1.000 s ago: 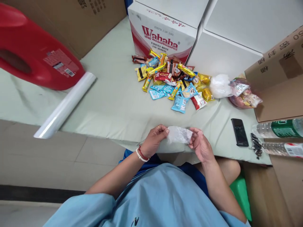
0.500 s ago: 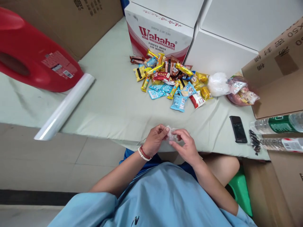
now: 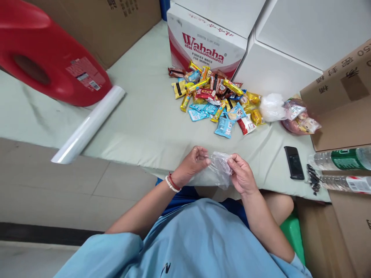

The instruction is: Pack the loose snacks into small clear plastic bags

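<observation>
A small clear plastic bag point(image 3: 219, 166) hangs between my two hands at the near edge of the pale green table point(image 3: 145, 119). My left hand point(image 3: 194, 163) pinches its left top edge; a bead bracelet sits on that wrist. My right hand point(image 3: 241, 173) pinches the bag's right top edge with fingers closed. Beyond the hands, a heap of wrapped snacks point(image 3: 216, 100) in yellow, red and blue packets lies on the table in front of a Wahaha carton point(image 3: 207, 46).
A red jug point(image 3: 49, 61) and a roll of clear film point(image 3: 88, 125) lie at the left. White boxes point(image 3: 290, 46) and a brown carton point(image 3: 342, 96) stand behind and right. A filled bag point(image 3: 298, 116), a phone point(image 3: 293, 162) and two water bottles point(image 3: 342, 170) lie at the right.
Half a second ago my hands were bunched together over the crumpled bag; now they have drawn apart and the bag hangs spread between them.
</observation>
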Motion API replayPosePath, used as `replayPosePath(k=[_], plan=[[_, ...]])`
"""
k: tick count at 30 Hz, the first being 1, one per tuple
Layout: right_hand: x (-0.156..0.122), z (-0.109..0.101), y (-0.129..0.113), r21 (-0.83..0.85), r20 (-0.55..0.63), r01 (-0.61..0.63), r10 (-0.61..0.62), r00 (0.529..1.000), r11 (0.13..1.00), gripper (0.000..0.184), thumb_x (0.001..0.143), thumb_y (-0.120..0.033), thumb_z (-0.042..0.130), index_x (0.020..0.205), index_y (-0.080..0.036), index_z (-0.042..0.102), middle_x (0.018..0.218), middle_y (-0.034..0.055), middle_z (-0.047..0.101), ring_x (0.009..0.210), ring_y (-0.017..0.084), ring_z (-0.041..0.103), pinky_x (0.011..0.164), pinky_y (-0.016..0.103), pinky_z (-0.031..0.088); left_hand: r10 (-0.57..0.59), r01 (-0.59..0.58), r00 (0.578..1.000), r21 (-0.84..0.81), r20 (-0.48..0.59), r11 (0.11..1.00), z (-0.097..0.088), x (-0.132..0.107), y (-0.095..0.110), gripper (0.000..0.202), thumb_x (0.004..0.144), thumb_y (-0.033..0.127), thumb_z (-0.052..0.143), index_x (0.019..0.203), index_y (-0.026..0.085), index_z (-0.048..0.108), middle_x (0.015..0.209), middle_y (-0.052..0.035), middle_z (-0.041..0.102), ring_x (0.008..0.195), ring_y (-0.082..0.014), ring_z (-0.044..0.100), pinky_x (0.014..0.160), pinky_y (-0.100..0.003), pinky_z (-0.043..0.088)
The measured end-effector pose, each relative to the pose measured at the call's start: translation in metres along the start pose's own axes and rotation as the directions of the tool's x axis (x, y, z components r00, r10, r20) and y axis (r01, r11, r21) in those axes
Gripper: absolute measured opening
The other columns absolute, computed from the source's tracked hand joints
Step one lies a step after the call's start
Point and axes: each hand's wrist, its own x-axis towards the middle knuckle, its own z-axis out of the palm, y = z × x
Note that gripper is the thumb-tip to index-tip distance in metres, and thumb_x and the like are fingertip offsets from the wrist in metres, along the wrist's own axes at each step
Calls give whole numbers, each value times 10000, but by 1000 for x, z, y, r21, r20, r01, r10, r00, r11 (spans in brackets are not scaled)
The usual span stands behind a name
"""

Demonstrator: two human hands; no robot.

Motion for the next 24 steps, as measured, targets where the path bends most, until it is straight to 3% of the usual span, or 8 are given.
replayPosePath(k=[2, 4, 6, 10, 14, 19, 22, 24], plan=[[0, 2, -1, 13, -2, 8, -8, 1000, 1000, 423, 736, -562, 842, 771, -236, 576, 664, -42, 490, 581, 117, 405, 547, 247, 351, -32, 30, 999, 93, 26, 995, 1, -1, -4, 545, 592, 419, 949, 961, 174, 631, 923, -14, 664, 835, -135, 612, 759, -264, 482], [0, -2, -2, 4, -3, 21, -21, 1000, 1000, 416, 755, -571, 820, 771, -240, 568, 666, -40, 490, 587, 124, 417, 556, 253, 366, -50, 49, 999, 84, 11, 995, 0, -2, -6, 376, 664, 360, 895, 820, 164, 616, 767, 14, 630, 718, -109, 575, 709, -255, 457], [2, -11, -3, -5, -32, 38, -39, 999, 999, 403, 761, -571, 811, 784, -247, 574, 676, -38, 502, 595, 131, 429, 562, 258, 377, -66, 65, 998, -46, -22, 997, -2, -2, -5, 332, 691, 322, 862, 751, 170, 574, 728, 20, 620, 686, -105, 585, 682, -252, 455], [2, -30, 0, 12, -98, 41, -40, 994, 999, 372, 741, -532, 841, 823, -253, 610, 713, -37, 538, 616, 132, 454, 559, 252, 381, -141, 134, 990, -278, -4, 951, -4, -2, 0, 335, 618, 191, 863, 759, 169, 560, 876, -15, 686, 805, -147, 692, 730, -268, 509], [0, -35, 7, -69, -108, 88, -95, 990, 994, 340, 794, -523, 812, 795, -237, 627, 706, -32, 526, 620, 127, 445, 560, 251, 379, -169, 148, 985, -351, -31, 924, 1, 0, -3, 265, 572, 86, 737, 726, 174, 540, 706, 38, 607, 607, -70, 570, 592, -196, 424], [-1, -34, 13, -246, -109, 171, -202, 973, 954, 319, 845, -532, 763, 822, -234, 653, 731, -11, 599, 644, 137, 493, 590, 269, 412, -227, 189, 973, -424, -40, 886, 12, 1, -2, 173, 632, 198, 691, 780, 156, 612, 698, 29, 553, 522, -39, 382, 499, -188, 306], [-1, -35, 14, -255, -122, 190, -226, 966, 948, 311, 865, -532, 742, 821, -240, 644, 718, -18, 595, 625, 133, 486, 594, 271, 416, -232, 217, 973, -422, 16, 881, 19, -3, 5, 282, 688, 345, 741, 872, 138, 682, 740, 15, 533, 560, -53, 380, 514, -200, 317], [-2, -37, 14, -249, -141, 191, -230, 963, 950, 322, 889, -558, 705, 839, -245, 649, 750, -9, 605, 637, 136, 491, 593, 271, 422, -202, 199, 979, -362, 31, 911, 22, -6, 8, 337, 653, 308, 789, 938, 147, 711, 790, 9, 535, 620, -68, 421, 557, -205, 352]])
